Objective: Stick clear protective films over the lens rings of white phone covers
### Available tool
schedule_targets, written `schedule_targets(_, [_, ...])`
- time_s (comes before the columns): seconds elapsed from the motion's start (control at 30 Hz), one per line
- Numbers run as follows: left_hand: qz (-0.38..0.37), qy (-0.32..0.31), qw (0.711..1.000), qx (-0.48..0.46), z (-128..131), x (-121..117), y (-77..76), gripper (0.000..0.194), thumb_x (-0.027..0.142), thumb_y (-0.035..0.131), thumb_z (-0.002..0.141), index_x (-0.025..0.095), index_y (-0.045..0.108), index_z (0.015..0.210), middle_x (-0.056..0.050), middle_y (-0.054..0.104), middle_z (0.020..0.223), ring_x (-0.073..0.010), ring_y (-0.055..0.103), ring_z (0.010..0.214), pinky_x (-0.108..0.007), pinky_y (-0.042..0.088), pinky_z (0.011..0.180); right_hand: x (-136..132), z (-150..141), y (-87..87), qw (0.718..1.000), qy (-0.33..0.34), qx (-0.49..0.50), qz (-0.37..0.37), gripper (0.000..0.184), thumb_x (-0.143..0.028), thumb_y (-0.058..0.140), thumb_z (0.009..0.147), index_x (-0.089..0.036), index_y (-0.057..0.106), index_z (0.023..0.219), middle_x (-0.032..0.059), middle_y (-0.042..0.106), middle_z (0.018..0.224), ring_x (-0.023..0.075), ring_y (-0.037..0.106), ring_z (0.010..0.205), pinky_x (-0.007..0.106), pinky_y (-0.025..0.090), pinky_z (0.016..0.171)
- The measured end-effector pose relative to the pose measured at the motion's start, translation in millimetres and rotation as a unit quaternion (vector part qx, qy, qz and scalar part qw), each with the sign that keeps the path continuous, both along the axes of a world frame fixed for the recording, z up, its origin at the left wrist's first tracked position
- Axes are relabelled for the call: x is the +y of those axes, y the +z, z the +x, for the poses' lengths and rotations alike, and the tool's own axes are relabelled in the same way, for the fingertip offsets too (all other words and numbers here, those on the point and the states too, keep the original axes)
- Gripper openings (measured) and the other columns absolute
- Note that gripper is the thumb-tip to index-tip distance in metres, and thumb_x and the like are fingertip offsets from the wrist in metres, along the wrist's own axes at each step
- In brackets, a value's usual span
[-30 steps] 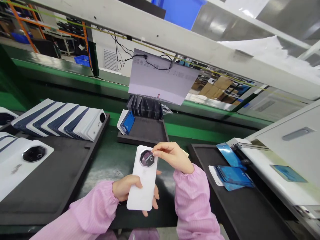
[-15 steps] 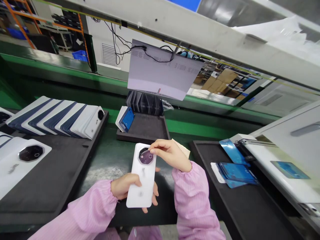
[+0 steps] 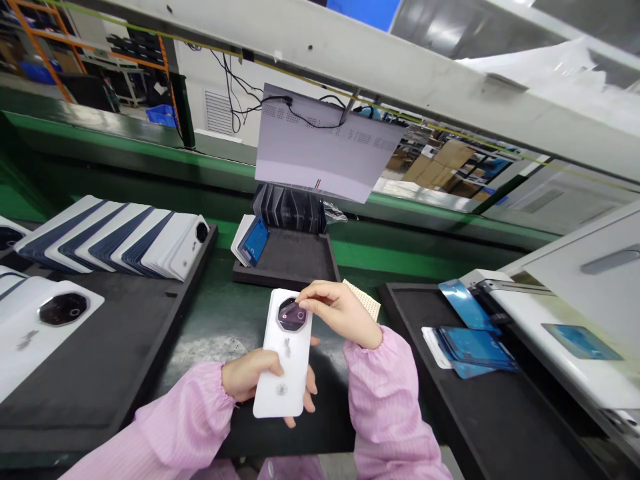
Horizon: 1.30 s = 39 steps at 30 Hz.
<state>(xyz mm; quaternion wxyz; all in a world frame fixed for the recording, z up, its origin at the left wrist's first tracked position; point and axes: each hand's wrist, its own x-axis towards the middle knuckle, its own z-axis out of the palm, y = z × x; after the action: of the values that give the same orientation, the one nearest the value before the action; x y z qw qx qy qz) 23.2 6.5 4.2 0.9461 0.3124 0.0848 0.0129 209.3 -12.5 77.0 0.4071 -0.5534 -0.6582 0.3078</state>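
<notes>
The left hand (image 3: 247, 375) is closed around a white phone panel (image 3: 295, 360), thumb flat on its face and fingers wrapped beneath, above the worktop (image 3: 215, 327). This grip probably leaves the camera end free and steadies the panel against light pressure. The right hand (image 3: 343, 313) is narrow, thumb and forefinger nearly meeting at the upper right edge of the dark camera window (image 3: 290, 315); whether something thin lies between them, I cannot tell. Such fingertip contact suits fine, careful work.

A dotted card (image 3: 364, 300) sits just beyond the right wrist, presumably for easy reach. White panels (image 3: 165, 243) lean in overlapping rows in the left tray (image 3: 145, 327), likely so that each lifts off singly. Blue-faced pieces (image 3: 475, 343) lie in the right tray (image 3: 480, 417), apparently separate from the white panels.
</notes>
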Motion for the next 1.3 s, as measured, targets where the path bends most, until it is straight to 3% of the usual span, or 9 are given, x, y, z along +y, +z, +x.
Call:
schedule_targets(0.3, [0.024,-0.014,0.999,0.020,-0.4,1.5,-7.1,0.045,0.022,0.042,0.061,0.005,0.064,0.096,-0.017,0.067,0.085,-0.0295,0.065,0.080,-0.035,0.052,0.056,-10.0,-21.5,0.8,0.974,-0.081,-0.211,0.033,0.016,-0.023,0.060,0.080,-0.021,0.068,0.093,0.0084,0.061,0.099,0.0233,0.058,0.094,0.040,0.047,0.085])
schedule_targets(0.37, [0.046,-0.017,0.998,0.029,-1.5,1.9,-10.0,0.044,0.023,0.042,0.061,0.002,0.066,0.091,-0.019,0.068,0.082,-0.0283,0.065,0.076,-0.034,0.051,0.057,-10.2,-24.3,-3.4,0.960,-0.130,-0.243,0.040,0.049,-0.033,0.068,0.073,-0.019,0.056,0.119,0.0143,0.047,0.125,0.0315,0.047,0.114,0.048,0.041,0.094])
schedule_targets(0.43, [0.061,-0.002,0.998,0.026,-1.9,1.2,-13.1,0.043,0.021,0.042,0.062,0.004,0.066,0.093,-0.017,0.069,0.081,-0.0268,0.066,0.072,-0.034,0.051,0.056,-7.2,-23.5,-7.7,0.966,-0.134,-0.221,0.027,0.072,-0.036,0.073,0.066,-0.019,0.045,0.130,0.0152,0.039,0.134,0.0344,0.040,0.121,0.049,0.039,0.097])
schedule_targets(0.53, [0.057,0.029,0.998,0.016,-1.4,-0.4,-17.2,0.051,0.017,0.043,0.063,0.012,0.055,0.112,-0.012,0.070,0.082,-0.0269,0.067,0.071,-0.036,0.051,0.053,2.3,-17.9,-14.4,0.991,-0.033,-0.109,-0.071,0.044,-0.031,0.072,0.066,-0.019,0.060,0.107,0.0067,0.062,0.101,0.0249,0.060,0.094,0.036,0.050,0.078])
schedule_targets(0.67, [0.042,0.045,0.998,0.031,-2.5,-0.3,-18.3,0.066,0.018,0.046,0.063,0.013,0.036,0.128,-0.015,0.069,0.086,-0.0307,0.067,0.074,-0.038,0.051,0.051,13.3,-12.1,-22.3,0.992,0.011,0.026,-0.124,0.023,-0.027,0.069,0.067,-0.017,0.063,0.087,-0.0009,0.061,0.071,0.0142,0.058,0.064,0.025,0.047,0.058])
schedule_targets(0.83, [0.073,0.109,0.990,0.054,-4.8,1.7,-12.2,0.054,0.018,0.048,0.068,0.012,0.048,0.122,-0.018,0.067,0.097,-0.0323,0.065,0.084,-0.039,0.050,0.056,0.8,-23.3,-27.5,0.983,-0.114,0.128,-0.069,0.069,-0.029,0.062,0.069,-0.022,0.036,0.132,0.0092,0.048,0.120,0.0167,0.056,0.089,0.030,0.051,0.073])
schedule_targets(1.0, [0.130,0.202,0.968,0.071,-0.4,1.8,-6.3,0.031,0.018,0.057,0.073,0.013,0.062,0.103,-0.011,0.067,0.082,-0.0239,0.063,0.073,-0.031,0.049,0.054,-18.7,-50.2,-39.1,0.984,-0.156,0.064,-0.053,0.097,-0.028,0.073,0.058,-0.024,0.022,0.140,0.0126,0.035,0.137,0.0246,0.054,0.105,0.036,0.050,0.082])
schedule_targets(1.17, [0.147,0.211,0.964,0.067,-0.4,-1.5,-4.3,0.038,0.024,0.068,0.071,0.012,0.061,0.107,-0.009,0.066,0.075,-0.0204,0.062,0.063,-0.033,0.049,0.056,-14.9,-51.8,-53.8,0.982,-0.145,0.099,-0.065,0.053,-0.025,0.072,0.060,-0.018,0.056,0.110,0.0079,0.063,0.106,0.0268,0.060,0.096,0.040,0.047,0.084])
schedule_targets(1.3, [0.147,0.208,0.965,0.063,-4.9,-1.7,-3.0,0.045,0.025,0.068,0.071,0.010,0.058,0.113,-0.013,0.068,0.085,-0.0221,0.063,0.067,-0.036,0.050,0.060,-17.0,-34.3,-67.9,0.957,-0.213,0.194,-0.045,0.037,-0.030,0.071,0.061,-0.017,0.058,0.093,0.0079,0.066,0.096,0.0282,0.061,0.093,0.040,0.049,0.080])
